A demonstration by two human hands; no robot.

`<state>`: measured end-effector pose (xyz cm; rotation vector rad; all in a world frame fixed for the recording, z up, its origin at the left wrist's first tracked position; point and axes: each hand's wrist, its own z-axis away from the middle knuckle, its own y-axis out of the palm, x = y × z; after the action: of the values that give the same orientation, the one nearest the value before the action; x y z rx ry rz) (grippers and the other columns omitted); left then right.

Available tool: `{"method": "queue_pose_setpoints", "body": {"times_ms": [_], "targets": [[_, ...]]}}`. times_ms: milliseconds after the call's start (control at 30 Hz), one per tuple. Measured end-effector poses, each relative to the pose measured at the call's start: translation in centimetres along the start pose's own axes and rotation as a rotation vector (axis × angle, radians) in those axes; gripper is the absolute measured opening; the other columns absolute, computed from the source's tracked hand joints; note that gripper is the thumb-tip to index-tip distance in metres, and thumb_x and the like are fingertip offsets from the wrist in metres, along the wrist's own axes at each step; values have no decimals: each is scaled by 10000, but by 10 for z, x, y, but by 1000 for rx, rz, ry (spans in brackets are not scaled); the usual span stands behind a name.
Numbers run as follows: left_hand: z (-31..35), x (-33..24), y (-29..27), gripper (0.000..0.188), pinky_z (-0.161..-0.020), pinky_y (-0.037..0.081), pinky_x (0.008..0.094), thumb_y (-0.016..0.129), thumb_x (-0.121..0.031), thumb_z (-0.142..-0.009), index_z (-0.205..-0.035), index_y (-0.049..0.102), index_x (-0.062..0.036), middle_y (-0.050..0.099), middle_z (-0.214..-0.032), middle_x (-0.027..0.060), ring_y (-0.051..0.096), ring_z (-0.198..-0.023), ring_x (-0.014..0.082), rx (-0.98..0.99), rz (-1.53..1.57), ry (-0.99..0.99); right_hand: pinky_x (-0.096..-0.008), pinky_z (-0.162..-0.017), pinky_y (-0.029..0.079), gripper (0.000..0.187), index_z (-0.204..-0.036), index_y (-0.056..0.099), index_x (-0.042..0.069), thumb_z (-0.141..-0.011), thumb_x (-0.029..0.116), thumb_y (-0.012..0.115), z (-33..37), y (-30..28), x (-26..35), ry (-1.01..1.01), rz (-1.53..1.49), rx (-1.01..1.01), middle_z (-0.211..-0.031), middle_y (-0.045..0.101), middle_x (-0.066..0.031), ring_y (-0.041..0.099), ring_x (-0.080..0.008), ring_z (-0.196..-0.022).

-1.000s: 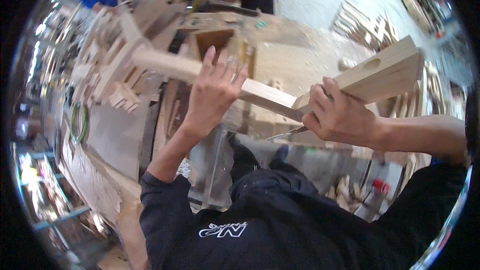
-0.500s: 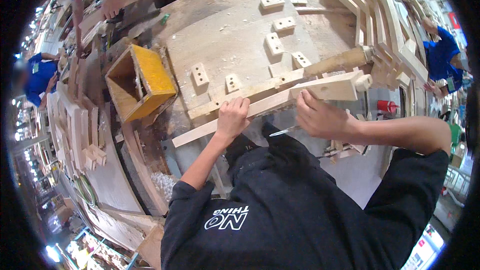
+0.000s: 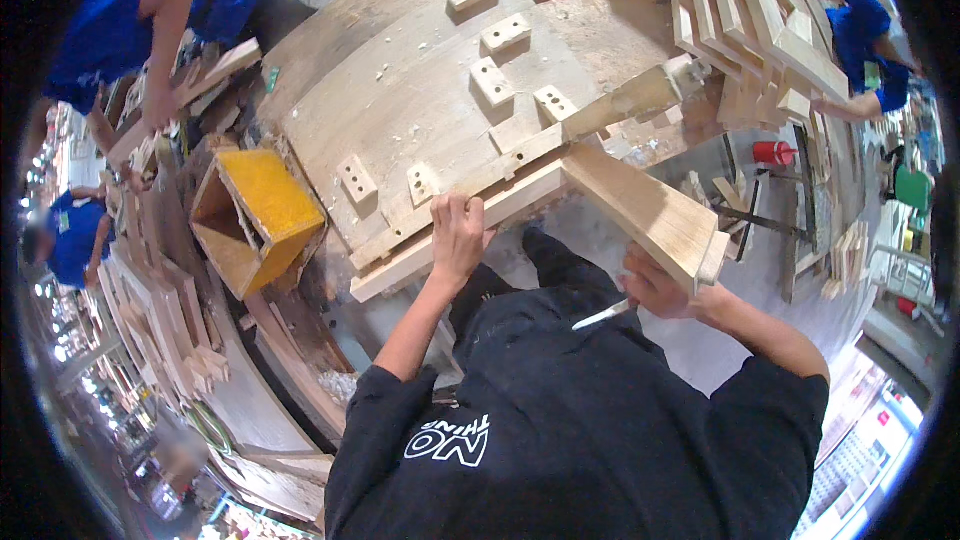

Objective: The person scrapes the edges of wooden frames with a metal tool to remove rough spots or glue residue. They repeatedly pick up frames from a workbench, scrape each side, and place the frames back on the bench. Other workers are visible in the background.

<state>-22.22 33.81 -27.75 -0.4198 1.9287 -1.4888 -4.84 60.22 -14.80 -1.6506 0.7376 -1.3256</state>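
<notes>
Wooden piece: just under the left hand and running across to the right one, a long bar (image 3: 520, 192) and a wide board (image 3: 640, 208) meeting at a corner.
Left hand: this hand (image 3: 458, 240) has its fingers curled over the bar, thumb side tucked in, pressing it near the bench edge.
Right hand: this one (image 3: 655, 285) is closed round a pale pointed tool (image 3: 603, 315), beneath the board's outer end; whether it also grips the board, I can't tell.
Done, by my reading: bar and board are already put together, and the bar lies along the drilled strip (image 3: 540, 148) just beyond the left hand.
Left, by my reading: the piece is not yet set down free of the hands; whether the corner is fastened, I can't see.
Small drilled blocks: six (image 3: 492, 82), two near the left hand on its far side, four farther off toward the right.
Yellow box: one (image 3: 270, 185), well left of the left hand.
Red can: one (image 3: 772, 152), beyond the right hand.
Bent frames: several (image 3: 760, 30), farther beyond the right hand, too overlapped to count.
</notes>
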Motion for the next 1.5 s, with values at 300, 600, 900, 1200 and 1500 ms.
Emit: {"method": "queue_pose_setpoints", "body": {"times_ms": [300,600,900,1200,1500], "targets": [[-35,-5,11,626,-1105,210,638,860,-268,-622,-1007,435,-19,383,-1226,202,338,-1237,396,-78,126,114,-416,-803,464,210,-824,502,4,-726,24,687,31,37,-75,314,-6,-253,-841,552,-157,553,-346,-891],[-50,-15,28,838,-1127,112,624,772,-397,-718,-1348,343,-52,417,-1351,186,346,-1307,377,103,-173,165,-335,-599,414,213,-761,505,17,-843,140,658,25,78,-73,915,-369,-836,-793,550,-104,517,-219,-645],[-55,-30,21,851,-931,354,499,800,-206,-702,-1395,336,-36,497,-1233,194,475,-1120,370,168,-156,152,-319,-913,436,629,-937,403,71,-645,343,889,-25,83,-94,670,-996,-1278,-1072,620,-118,569,-199,-997],[-44,-3,32,625,-878,387,522,770,-259,-701,-1241,529,-56,563,-1101,193,515,-1062,375,261,-56,159,-420,-1044,330,957,-1134,407,70,-431,417,956,-69,14,-73,377,-860,-1175,-1304,500,-133,453,-309,-1227],[-46,-19,9,860,-875,387,476,727,-490,-696,-1371,425,-50,534,-1156,148,516,-998,308,75,-224,103,-431,-993,398,798,-1272,393,8,-665,210,868,-104,39,-49,347,-306,-1238,-1206,499,-151,508,-280,-1139]]}}
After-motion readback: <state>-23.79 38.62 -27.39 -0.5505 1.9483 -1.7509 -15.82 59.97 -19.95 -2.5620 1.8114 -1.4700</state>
